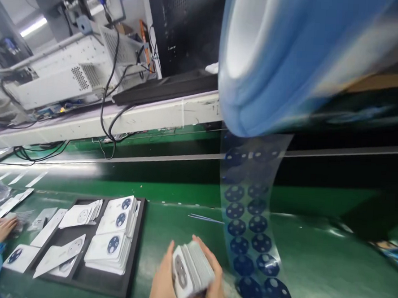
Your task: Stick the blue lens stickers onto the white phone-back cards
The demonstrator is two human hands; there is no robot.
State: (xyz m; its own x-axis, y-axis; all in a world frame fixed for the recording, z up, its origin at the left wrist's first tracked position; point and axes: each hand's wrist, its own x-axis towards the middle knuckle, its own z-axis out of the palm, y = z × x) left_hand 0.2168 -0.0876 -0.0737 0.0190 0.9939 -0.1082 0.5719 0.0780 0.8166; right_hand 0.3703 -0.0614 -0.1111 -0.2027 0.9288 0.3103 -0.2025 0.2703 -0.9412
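Note:
My left hand (163, 284) and my right hand (214, 276) grip a thick stack of white rectangular pieces (191, 271) from both sides, low in the view. Each piece bears a round disc with holes. To the right of my right hand, a clear film strip (249, 206) carrying dark blue round stickers hangs from a blurred blue roll (275, 59). Its lower end nearly reaches my right hand, without visibly touching it. A black tray (135, 248) to the left of my hands holds several stacks of similar white pieces (110, 247).
A co-worker's hand (0, 233) in a blue sleeve works at the far left beside loose white pieces. The tray stands on a green workbench (313, 259). Beyond a white ledge (153, 117), a white machine casing (62, 75) and black cables sit at the upper left.

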